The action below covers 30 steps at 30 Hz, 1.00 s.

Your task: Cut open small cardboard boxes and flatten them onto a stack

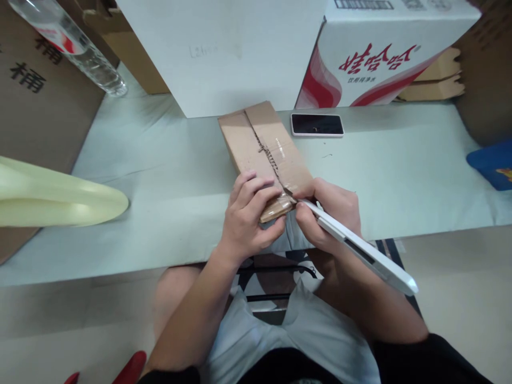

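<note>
A small brown cardboard box (266, 144) lies tilted at the front of the cloth-covered table, with a ragged slit along its top seam and shiny tape at its near end. My left hand (250, 216) grips the near left part of the box, fingers on top and thumb below the near edge. In my right hand (328, 210) is a white utility knife (360, 248), pinched close to its front end. Its tip meets the seam at the box's near right corner; the blade itself is mostly hidden by my fingers.
A phone (318, 125) lies behind the box, in front of large white cartons (240, 53). On the left are a water bottle (76, 50), a pale yellow curved object (60, 197) and a brown carton (36, 117). A blue object (492, 165) sits far right.
</note>
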Each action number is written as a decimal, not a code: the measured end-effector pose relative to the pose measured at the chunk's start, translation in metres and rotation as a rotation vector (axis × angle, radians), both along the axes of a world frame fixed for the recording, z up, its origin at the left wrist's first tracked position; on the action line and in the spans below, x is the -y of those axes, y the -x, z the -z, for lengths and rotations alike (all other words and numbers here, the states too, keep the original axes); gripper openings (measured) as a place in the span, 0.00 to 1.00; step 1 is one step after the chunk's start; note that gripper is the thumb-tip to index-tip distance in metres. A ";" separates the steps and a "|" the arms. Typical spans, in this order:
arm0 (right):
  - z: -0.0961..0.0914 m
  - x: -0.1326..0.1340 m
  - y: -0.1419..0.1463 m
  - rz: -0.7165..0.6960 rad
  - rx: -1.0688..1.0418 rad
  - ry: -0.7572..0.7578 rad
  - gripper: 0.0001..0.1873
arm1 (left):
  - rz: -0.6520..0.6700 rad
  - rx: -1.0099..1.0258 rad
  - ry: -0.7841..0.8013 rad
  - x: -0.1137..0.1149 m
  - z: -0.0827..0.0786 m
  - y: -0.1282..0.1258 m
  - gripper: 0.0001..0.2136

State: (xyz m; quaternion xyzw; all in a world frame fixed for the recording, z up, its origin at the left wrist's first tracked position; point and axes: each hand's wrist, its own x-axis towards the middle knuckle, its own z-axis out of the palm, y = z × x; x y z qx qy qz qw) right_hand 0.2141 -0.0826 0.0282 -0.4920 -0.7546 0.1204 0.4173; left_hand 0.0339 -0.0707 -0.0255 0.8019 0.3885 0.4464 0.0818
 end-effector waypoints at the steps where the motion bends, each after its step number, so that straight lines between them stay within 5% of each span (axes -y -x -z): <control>1: 0.000 0.000 0.000 -0.006 0.003 -0.002 0.03 | 0.003 0.003 -0.003 0.000 0.000 0.000 0.16; 30: 0.003 0.005 -0.011 -0.151 -0.187 -0.037 0.07 | 0.004 0.012 -0.016 -0.002 0.000 0.000 0.16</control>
